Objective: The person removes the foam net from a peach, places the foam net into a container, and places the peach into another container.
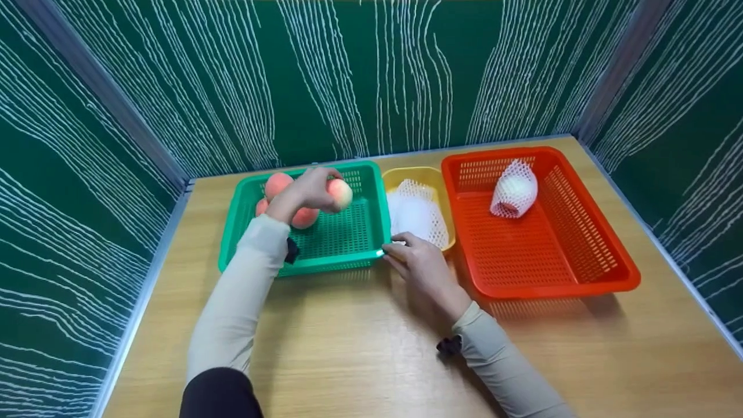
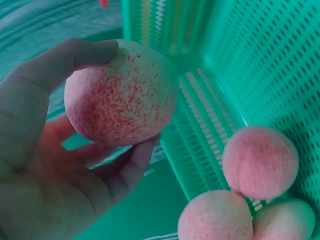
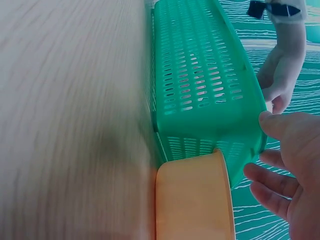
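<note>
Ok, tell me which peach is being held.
The peach in the left grip, its pale side showing in the head view; the other bare peaches lie in the green basket, the netted fruit in the red basket.

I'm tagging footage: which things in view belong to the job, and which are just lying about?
Probably the job's:
round pinkish peach in the left hand
rectangular green plastic basket of round pink peaches
yellow plastic tub of white foam nets
rectangular red plastic basket with white-netted fruit

Just surroundings:
wood-grain table
white-streaked green panels
</note>
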`<move>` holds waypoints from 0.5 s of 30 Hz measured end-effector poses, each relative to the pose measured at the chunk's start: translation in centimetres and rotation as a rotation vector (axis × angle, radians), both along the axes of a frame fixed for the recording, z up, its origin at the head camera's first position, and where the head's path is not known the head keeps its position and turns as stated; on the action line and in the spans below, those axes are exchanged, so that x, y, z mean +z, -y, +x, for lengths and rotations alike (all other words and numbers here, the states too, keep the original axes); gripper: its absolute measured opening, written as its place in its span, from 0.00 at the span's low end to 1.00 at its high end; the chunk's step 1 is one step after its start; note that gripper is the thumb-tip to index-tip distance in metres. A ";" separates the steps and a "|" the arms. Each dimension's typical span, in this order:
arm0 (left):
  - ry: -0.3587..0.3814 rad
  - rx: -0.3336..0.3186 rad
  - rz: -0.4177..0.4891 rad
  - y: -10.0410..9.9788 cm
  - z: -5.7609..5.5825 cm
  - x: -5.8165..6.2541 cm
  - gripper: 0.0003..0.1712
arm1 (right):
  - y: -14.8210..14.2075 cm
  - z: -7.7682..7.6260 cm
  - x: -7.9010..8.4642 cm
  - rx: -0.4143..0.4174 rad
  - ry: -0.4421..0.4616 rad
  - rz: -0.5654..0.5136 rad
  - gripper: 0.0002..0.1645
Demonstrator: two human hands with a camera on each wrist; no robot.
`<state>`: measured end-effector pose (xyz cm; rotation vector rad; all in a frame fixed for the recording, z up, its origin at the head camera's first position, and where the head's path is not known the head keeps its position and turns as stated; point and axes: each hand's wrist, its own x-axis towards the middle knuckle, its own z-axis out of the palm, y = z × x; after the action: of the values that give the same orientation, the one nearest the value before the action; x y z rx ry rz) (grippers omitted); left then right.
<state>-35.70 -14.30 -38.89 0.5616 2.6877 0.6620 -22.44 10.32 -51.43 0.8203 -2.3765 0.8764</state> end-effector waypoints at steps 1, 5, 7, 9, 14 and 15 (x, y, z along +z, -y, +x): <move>0.007 -0.008 -0.016 -0.1 -0.5 -0.1 0.39 | 0.0 0.0 0.0 0.001 0.006 -0.002 0.11; 0.040 -0.018 -0.102 -0.4 -2.0 -0.6 0.40 | 0.0 0.0 -0.2 0.003 0.006 -0.010 0.11; 0.053 -0.015 -0.148 -0.4 -2.6 -0.8 0.40 | 0.0 0.0 -0.2 0.007 -0.002 -0.016 0.11; 0.061 -0.008 -0.185 -0.6 -3.1 -1.1 0.40 | 0.0 0.0 -0.3 0.016 -0.009 -0.024 0.12; 0.069 0.005 -0.220 -1.4 -3.9 -2.0 0.39 | 0.0 0.0 -0.5 0.026 -0.009 -0.040 0.13; 0.064 0.001 -0.233 -1.6 -4.0 -2.1 0.39 | -0.1 -0.1 -0.5 0.024 -0.009 -0.041 0.13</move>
<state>-39.72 -12.72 -41.02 0.4698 2.6551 0.3533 -22.52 10.39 -51.90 0.8366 -2.3371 0.9265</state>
